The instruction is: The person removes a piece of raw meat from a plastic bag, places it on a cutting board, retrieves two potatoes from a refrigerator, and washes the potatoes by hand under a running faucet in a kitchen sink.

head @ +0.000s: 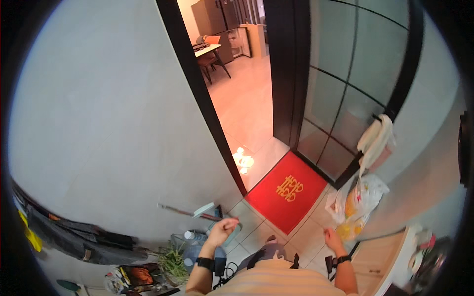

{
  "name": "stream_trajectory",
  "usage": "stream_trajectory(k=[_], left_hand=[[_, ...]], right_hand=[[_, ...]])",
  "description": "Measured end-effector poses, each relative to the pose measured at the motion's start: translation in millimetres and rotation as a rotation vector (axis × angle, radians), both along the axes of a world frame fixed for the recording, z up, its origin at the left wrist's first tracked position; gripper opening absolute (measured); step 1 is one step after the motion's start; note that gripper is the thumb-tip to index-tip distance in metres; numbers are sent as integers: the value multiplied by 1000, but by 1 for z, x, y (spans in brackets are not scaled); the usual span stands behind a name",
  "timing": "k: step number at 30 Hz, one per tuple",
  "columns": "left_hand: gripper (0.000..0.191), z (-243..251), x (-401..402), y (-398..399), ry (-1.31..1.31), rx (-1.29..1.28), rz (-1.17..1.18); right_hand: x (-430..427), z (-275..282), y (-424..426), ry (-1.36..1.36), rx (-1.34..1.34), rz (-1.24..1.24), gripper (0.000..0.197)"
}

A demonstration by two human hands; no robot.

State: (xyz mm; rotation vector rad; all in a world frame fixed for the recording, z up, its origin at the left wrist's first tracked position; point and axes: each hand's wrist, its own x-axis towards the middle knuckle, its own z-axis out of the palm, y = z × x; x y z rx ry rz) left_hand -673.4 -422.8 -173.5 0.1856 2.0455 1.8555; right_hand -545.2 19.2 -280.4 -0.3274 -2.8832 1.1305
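My left hand (224, 228) is loosely curled above the tiled floor, over a light-blue dustpan (233, 232) and a long-handled tool (189, 212) by the wall. No object shows in it, though the curled fingers hide the palm. My right hand (331, 237) hangs half closed near plastic bags (366, 198); whether it holds anything small cannot be told. Dark bands are on both wrists. Between and beyond the hands lies a red doormat (289, 194) with a yellow emblem, at an open doorway.
A black-framed glass door (329, 100) stands on the right with cloths (376, 140) on its handle. Large plastic bottles (194, 249) and a green plant (172, 261) are at lower left. A cabinet (374, 262) is at lower right. Beyond the doorway stands a table (207, 50).
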Motion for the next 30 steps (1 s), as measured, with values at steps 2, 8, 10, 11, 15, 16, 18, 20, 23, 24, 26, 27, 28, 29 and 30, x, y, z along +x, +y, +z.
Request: stream_trajectory(k=[2, 8, 10, 11, 15, 16, 18, 20, 23, 24, 26, 27, 28, 29, 30], left_hand=[[45, 3, -68, 31, 82, 3, -114], [49, 54, -236, 123, 248, -41, -212], [43, 37, -281, 138, 155, 148, -112], [38, 26, -302, 137, 48, 255, -63], [29, 39, -386, 154, -167, 7, 41], [29, 39, -404, 152, -66, 44, 60], [28, 55, -442, 142, -52, -12, 133], [26, 64, -476, 139, -32, -25, 220], [25, 64, -519, 117, -36, 10, 391], [24, 63, -530, 113, -96, 91, 482], [22, 77, -562, 93, -150, 124, 614], [22, 82, -584, 83, -139, 129, 662], [21, 85, -604, 67, -121, 90, 685], [21, 83, -626, 56, -104, 92, 708], [22, 81, -650, 41, -106, 83, 714]], right_hand=[[35, -63, 32, -443, 141, -173, 23], [79, -89, 99, -1263, 132, -20, 26], [40, -85, 114, -1285, 100, -28, 27], [14, -86, 123, -1280, 104, -11, 27], [-145, -92, 156, -1168, 116, 14, 29], [-202, -95, 164, -1100, 139, 41, 29], [-347, -86, 165, -849, 185, 82, 30], [-496, -60, 152, -418, 109, 102, 26], [-683, -26, 113, -230, -50, 279, 22], [-732, -27, 104, -304, -98, 301, 22], [-824, -27, 68, -326, -121, 316, 23], [-863, -40, 56, -304, -94, 297, 23], [-898, -43, 38, -339, -137, 347, 22], [-927, -47, 21, -375, -178, 393, 22], [-954, -49, 5, -410, -244, 497, 21]])
